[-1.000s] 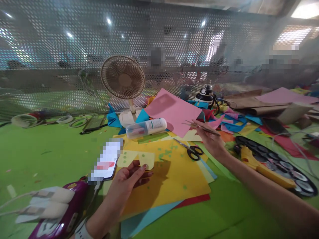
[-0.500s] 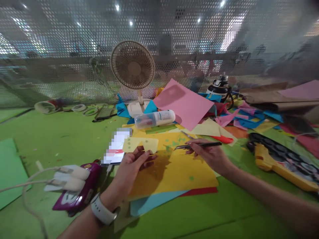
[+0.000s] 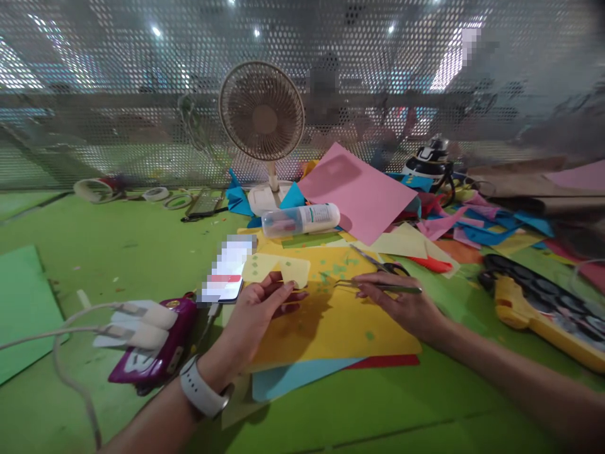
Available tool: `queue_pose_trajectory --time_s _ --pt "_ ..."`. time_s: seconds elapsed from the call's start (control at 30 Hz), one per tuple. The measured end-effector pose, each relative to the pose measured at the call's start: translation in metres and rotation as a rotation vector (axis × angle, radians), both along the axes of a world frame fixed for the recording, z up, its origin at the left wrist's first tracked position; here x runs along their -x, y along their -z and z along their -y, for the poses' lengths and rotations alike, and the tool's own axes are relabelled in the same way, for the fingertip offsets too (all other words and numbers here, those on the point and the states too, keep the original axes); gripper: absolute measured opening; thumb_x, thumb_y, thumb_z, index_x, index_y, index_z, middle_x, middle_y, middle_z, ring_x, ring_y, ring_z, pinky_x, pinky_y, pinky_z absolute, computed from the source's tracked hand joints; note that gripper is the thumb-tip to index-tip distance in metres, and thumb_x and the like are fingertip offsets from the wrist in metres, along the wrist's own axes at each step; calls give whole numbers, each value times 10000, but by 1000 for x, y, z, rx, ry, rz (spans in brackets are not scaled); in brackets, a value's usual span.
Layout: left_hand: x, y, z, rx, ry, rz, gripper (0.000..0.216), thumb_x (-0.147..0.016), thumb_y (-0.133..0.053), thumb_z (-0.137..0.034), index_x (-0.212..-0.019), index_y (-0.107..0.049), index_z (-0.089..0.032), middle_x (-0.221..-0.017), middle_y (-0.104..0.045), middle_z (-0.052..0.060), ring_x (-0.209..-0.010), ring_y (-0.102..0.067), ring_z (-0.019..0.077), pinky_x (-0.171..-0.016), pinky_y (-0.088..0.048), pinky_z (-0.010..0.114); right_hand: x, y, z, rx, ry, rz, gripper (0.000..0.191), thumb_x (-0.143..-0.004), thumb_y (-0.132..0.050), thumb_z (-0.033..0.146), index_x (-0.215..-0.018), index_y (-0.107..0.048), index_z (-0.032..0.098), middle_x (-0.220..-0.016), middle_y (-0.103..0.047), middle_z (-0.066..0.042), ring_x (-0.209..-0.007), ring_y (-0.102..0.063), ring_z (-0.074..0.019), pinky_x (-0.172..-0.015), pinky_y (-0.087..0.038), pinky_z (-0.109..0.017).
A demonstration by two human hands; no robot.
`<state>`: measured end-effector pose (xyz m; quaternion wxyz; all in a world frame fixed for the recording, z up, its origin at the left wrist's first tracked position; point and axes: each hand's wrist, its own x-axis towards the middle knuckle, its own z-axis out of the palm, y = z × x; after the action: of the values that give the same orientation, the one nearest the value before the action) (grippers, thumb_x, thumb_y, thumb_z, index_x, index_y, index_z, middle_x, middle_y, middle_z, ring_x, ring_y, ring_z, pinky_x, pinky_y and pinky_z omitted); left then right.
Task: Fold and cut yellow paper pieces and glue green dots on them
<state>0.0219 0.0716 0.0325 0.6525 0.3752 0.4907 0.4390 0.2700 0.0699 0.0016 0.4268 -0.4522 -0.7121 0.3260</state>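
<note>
My left hand [image 3: 262, 309] pinches a small pale yellow paper piece [image 3: 297, 270] between thumb and fingers, raised over the orange-yellow sheet [image 3: 302, 337]. Tiny green marks or bits show on the pale paper. In my right hand [image 3: 401, 306] is a pair of thin tweezers [image 3: 385, 287], their bent tips pointing left. Small green paper bits [image 3: 331, 272] lie scattered on the sheet beyond the tips; whether the tips hold one is too small to tell. Behind my right hand lie scissors [image 3: 373, 260], partly hidden.
A phone [image 3: 225, 271] and a purple power strip [image 3: 165, 340] with chargers are at left. A clear-and-white bottle [image 3: 302, 219] lies before the fan [image 3: 262, 113]. Pink paper [image 3: 357, 189] and scraps fill the back right. A yellow glue gun [image 3: 543, 321] rests on a black tray at right.
The view has shifted, so most things sit slightly further right and higher. The tweezers have turned to lie more level, tips still over the sheet. My left hand keeps its pinch.
</note>
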Motion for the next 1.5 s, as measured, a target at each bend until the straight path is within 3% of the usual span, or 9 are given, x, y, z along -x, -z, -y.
queue_pose_trajectory --time_s 0.3,0.53,0.73,1.0,1.3,1.5 --pt "1 2 -1 3 23 2 260 -700 -686 -242 -887 -526 -159 -836 -646 3 -812 -650 155 -679 -515 224 -1 -1 2 -44 -19 72 174 -824 -549 257 -956 -649 204 -827 -702 -40 -740 -670 -175 -661 -575 -296" --pt "-1 3 1 31 14 14 286 -693 -694 -220 -901 -509 -155 -837 -637 9 -801 -651 161 -665 -525 224 2 5 -1 99 29 -127 148 -821 -559 286 -920 -636 208 -825 -695 -27 -751 -676 -170 -658 -579 -284" --pt "-2 4 1 20 20 38 257 -699 -694 -230 -882 -531 -152 -836 -638 5 -809 -653 155 -664 -527 212 2 -5 2 163 28 -272 152 -821 -565 298 -897 -631 185 -829 -698 -58 -738 -678 -183 -476 -500 -211" --pt "-8 9 7 95 121 20 224 -686 -704 -261 -823 -577 -136 -826 -679 36 -805 -658 164 -670 -536 242 14 -17 9 490 25 -648 194 -796 -597 339 -837 -657 159 -733 -715 -75 -629 -671 -145 -411 -410 -158" --pt "-15 9 13 142 236 1 283 -674 -713 -264 -848 -523 -147 -738 -705 32 -724 -672 149 -636 -537 242 18 -19 12 561 27 -702 179 -790 -601 340 -834 -678 185 -740 -716 -51 -638 -662 -135 -443 -430 -173" --pt "-16 9 14 140 240 -1 330 -664 -720 -275 -882 -507 -149 -712 -699 22 -727 -675 158 -628 -532 234 22 -19 12 563 34 -712 174 -781 -611 343 -818 -686 190 -704 -710 -46 -634 -660 -131 -453 -433 -170"
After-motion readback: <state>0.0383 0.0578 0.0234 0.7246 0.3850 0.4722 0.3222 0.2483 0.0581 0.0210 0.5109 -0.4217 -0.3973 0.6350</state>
